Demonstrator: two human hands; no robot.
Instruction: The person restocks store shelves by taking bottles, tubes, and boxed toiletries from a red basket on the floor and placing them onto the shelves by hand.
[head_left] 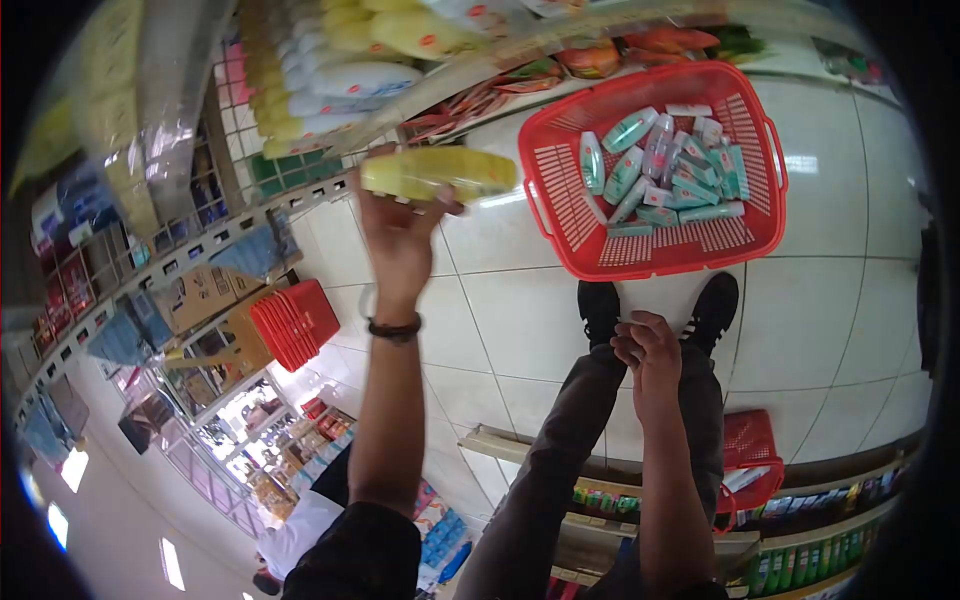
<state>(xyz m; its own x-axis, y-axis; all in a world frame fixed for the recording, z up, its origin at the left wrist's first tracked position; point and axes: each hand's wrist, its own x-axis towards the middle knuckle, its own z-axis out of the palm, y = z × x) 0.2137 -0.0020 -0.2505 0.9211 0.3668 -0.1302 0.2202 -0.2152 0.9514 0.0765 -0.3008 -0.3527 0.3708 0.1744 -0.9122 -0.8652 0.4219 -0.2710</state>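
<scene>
A yellow bottle (440, 175) with a small red label lies sideways in my left hand (398, 235), whose fingers are wrapped around it. It is beside the shelf edge and to the left of a red plastic basket (655, 270) on the floor. Inside the basket lie several pale green bottles (630, 130), a clear-looking bottle (658, 145) and small green-and-white boxes (697, 185). My right hand (650, 350) hovers over my legs, below the basket. Its fingers are loosely bent and somewhat apart, with nothing visible in them.
Yellow and white bottles (350, 78) fill the shelf at the top left, with orange packets (590, 60) farther along. Stacked red baskets (295, 325) stand on the tiled floor. Another red basket (750, 455) and a low shelf of green bottles (815, 560) are behind me. A person in white (305, 530) is lower left.
</scene>
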